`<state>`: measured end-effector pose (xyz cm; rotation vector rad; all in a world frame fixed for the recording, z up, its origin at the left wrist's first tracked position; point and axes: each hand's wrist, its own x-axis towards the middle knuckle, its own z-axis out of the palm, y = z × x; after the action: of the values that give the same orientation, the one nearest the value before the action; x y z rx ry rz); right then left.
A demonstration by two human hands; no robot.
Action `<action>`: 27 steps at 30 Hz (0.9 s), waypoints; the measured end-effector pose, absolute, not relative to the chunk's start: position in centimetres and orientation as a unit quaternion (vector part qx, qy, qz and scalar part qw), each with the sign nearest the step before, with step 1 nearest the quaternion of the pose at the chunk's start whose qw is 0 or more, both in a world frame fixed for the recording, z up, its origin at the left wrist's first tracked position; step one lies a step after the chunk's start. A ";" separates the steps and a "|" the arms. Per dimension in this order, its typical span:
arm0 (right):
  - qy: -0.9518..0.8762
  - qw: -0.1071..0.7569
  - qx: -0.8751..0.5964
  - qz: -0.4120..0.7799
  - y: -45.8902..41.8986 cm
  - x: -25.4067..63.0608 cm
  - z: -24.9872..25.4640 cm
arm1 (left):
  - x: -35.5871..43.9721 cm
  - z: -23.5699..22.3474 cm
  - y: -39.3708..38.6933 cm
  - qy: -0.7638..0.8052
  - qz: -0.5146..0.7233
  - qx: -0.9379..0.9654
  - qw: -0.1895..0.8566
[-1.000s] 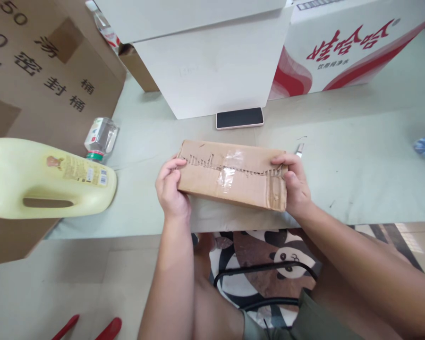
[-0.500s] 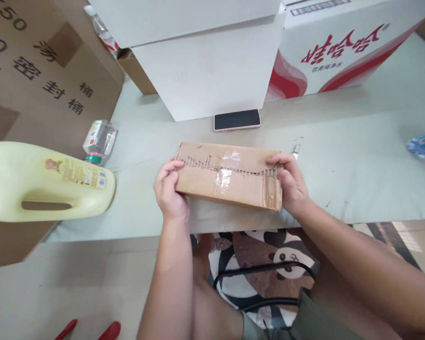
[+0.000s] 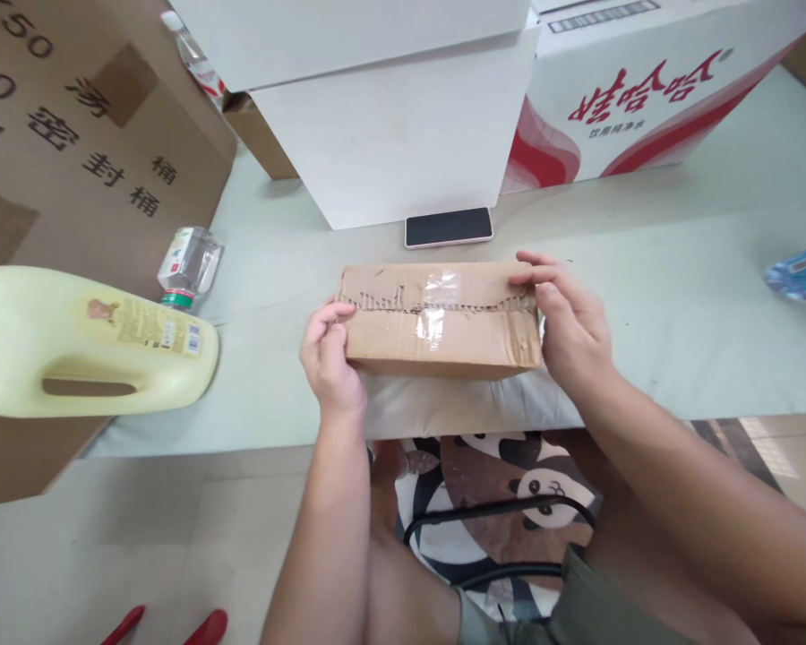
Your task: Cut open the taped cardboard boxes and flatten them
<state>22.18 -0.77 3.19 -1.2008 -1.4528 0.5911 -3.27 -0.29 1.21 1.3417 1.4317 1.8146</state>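
Note:
A small brown cardboard box sits near the table's front edge, its top crossed by a ragged, torn seam with clear tape over the middle. At its left end, my left hand grips the side, fingers over the top edge and thumb near the corner. My right hand is at the right end, its fingertips on the top corner and the thumb against the side; the fingers are straighter than those of the left. What the box contains is hidden.
Behind the box lies a phone against a white carton. A red-and-white carton stands back right. On the left are a yellow jug, a clear bottle and a large carton. A blue package lies far right.
The box has shifted slightly right and away from me, and turned more level. My right hand's fingers have straightened and moved up at its corner; my left hand has moved along with it.

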 end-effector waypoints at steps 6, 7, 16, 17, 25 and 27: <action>-0.656 0.537 -0.490 0.205 -1.9 22.5 6.0 | -2.5 1.7 -1.4 0.465 0.608 0.643 0.005; -0.660 0.535 -0.487 0.205 -2.1 22.5 6.2 | -2.4 1.7 -1.5 0.457 0.605 0.652 -0.008; -0.655 0.537 -0.488 0.209 -1.8 22.8 5.1 | -3.0 1.4 -1.1 0.502 0.599 0.623 0.031; -0.651 0.542 -0.489 0.210 -1.8 22.8 4.9 | -3.0 1.4 -1.0 0.509 0.601 0.616 0.021; -0.629 0.556 -0.493 0.228 -3.0 23.3 2.5 | -2.2 1.8 -0.9 0.527 0.614 0.587 0.000; -0.633 0.554 -0.485 0.241 -3.2 23.5 1.9 | -2.1 1.8 -0.7 0.531 0.618 0.580 0.007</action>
<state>23.48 -3.25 1.89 -1.1449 -1.4946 0.5699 -2.09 -0.73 1.81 1.8138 1.6604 1.9323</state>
